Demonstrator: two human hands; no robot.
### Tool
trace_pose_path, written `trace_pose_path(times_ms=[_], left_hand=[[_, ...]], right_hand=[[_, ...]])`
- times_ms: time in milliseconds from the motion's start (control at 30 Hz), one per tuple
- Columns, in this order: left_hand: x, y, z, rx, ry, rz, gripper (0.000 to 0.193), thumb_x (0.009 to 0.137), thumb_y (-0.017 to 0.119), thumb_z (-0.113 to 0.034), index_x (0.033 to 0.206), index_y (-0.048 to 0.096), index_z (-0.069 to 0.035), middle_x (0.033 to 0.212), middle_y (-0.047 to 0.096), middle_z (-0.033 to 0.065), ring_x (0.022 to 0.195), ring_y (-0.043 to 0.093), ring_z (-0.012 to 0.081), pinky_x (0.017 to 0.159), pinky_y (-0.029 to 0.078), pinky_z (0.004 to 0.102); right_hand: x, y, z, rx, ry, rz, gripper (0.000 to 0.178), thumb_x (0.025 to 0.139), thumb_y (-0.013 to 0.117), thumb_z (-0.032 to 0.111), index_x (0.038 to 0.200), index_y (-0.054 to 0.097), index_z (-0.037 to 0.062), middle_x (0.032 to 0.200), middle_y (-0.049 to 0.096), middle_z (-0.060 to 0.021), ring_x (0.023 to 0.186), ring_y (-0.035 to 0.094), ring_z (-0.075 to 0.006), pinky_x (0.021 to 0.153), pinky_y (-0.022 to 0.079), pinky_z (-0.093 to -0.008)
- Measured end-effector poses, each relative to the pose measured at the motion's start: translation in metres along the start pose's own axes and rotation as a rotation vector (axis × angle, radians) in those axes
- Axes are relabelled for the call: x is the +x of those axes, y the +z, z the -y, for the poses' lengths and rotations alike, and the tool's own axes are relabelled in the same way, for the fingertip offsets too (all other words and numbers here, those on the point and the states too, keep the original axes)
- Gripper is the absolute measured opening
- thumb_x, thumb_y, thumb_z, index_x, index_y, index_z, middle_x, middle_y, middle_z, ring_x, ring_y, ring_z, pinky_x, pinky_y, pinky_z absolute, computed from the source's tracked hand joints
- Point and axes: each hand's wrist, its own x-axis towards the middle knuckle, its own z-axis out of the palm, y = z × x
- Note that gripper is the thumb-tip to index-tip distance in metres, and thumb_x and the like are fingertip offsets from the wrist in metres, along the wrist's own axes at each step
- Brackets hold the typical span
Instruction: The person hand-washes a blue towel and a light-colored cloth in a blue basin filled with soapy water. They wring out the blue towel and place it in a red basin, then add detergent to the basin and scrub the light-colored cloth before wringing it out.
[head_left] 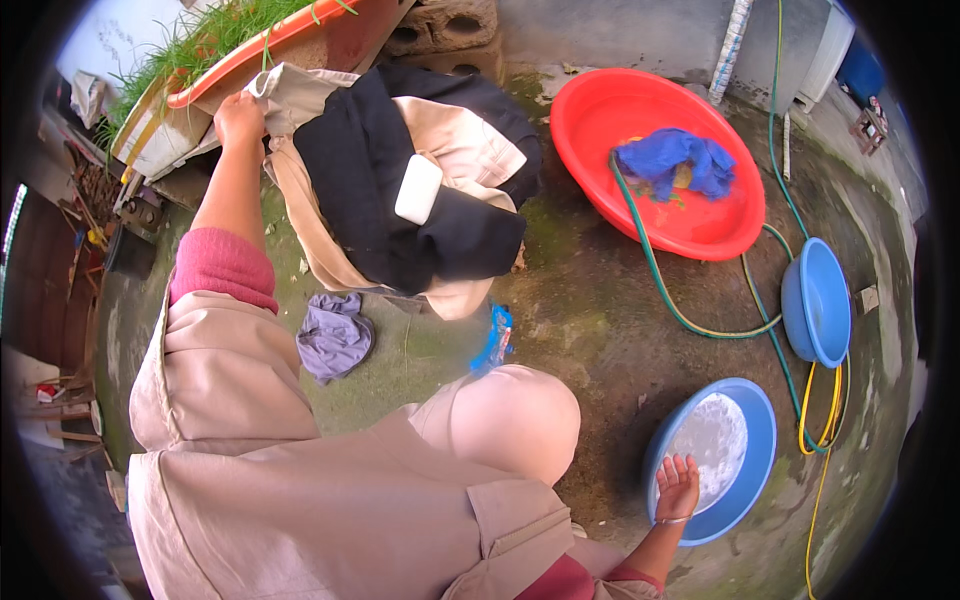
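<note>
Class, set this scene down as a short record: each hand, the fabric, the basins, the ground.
Left hand: gripping an edge of beige fabric
Right hand: open, fingers extended, at the sudsy blue basin
Fabric: beige and black fabric bunched together, a white bar lying on the black
Red basin: blue cloth inside; green hose over its rim
Second blue basin: right of the red basin
Ground: greyish-purple garment

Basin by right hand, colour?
The basin by the right hand is blue; head view shows it best.
</note>
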Motion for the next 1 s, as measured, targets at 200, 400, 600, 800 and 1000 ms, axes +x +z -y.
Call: trace_pose_path(times_ms=[200, 400, 600, 800, 1000], left_hand=[[-0.001, -0.010, 0.010, -0.136, -0.060, -0.069, 0.022, 0.083, 0.041, -0.014, 0.093, 0.058, -0.003, 0.085, 0.058, 0.0084, 0.068, 0.057, 0.0159, 0.057, 0.048, 0.0270], [-0.018, -0.011, 0.013, 0.254, 0.068, 0.364, 0.065, 0.073, 0.050, -0.055, 0.107, 0.052, 0.001, 0.104, 0.054, 0.0169, 0.099, 0.049, 0.0246, 0.086, 0.034, 0.0313], [-0.025, 0.007, 0.025, 0.669, 0.302, 0.665, 0.069, 0.070, 0.054, -0.053, 0.109, 0.049, 0.004, 0.109, 0.051, 0.0178, 0.102, 0.048, 0.0226, 0.087, 0.034, 0.0308], [-0.014, 0.016, 0.037, 0.564, 0.007, 0.817, 0.050, 0.070, 0.060, -0.039, 0.102, 0.054, 0.000, 0.096, 0.057, 0.0130, 0.087, 0.054, 0.0207, 0.077, 0.040, 0.0322], [0.000, 0.021, 0.041, 0.429, 0.052, 0.399, 0.030, 0.070, 0.057, -0.019, 0.095, 0.058, -0.002, 0.083, 0.060, 0.0133, 0.080, 0.058, 0.0207, 0.069, 0.043, 0.0298]], right_hand=[[0.003, -0.003, 0.000, 0.032, 0.012, -0.008, 0.045, 0.081, 0.045, 0.030, 0.118, 0.037, 0.0067, 0.105, 0.049, -0.0103, 0.092, 0.051, -0.0251, 0.073, 0.042, -0.0354], [0.004, -0.007, -0.003, 0.028, 0.012, 0.007, 0.043, 0.081, 0.044, 0.029, 0.117, 0.038, 0.0066, 0.106, 0.049, -0.0110, 0.092, 0.051, -0.0257, 0.073, 0.043, -0.0360], [0.010, -0.002, -0.005, 0.012, 0.035, -0.026, 0.042, 0.080, 0.044, 0.029, 0.116, 0.039, 0.0070, 0.103, 0.050, -0.0106, 0.090, 0.052, -0.0255, 0.070, 0.044, -0.0349], [0.005, -0.001, -0.007, -0.027, -0.002, 0.057, 0.041, 0.081, 0.045, 0.028, 0.115, 0.039, 0.0060, 0.101, 0.051, -0.0110, 0.087, 0.053, -0.0252, 0.069, 0.045, -0.0343], [-0.021, 0.093, 0.034, -0.286, 0.061, -0.008, 0.042, 0.081, 0.046, 0.020, 0.119, 0.036, 0.0051, 0.108, 0.049, -0.0129, 0.093, 0.053, -0.0256, 0.070, 0.045, -0.0330]])
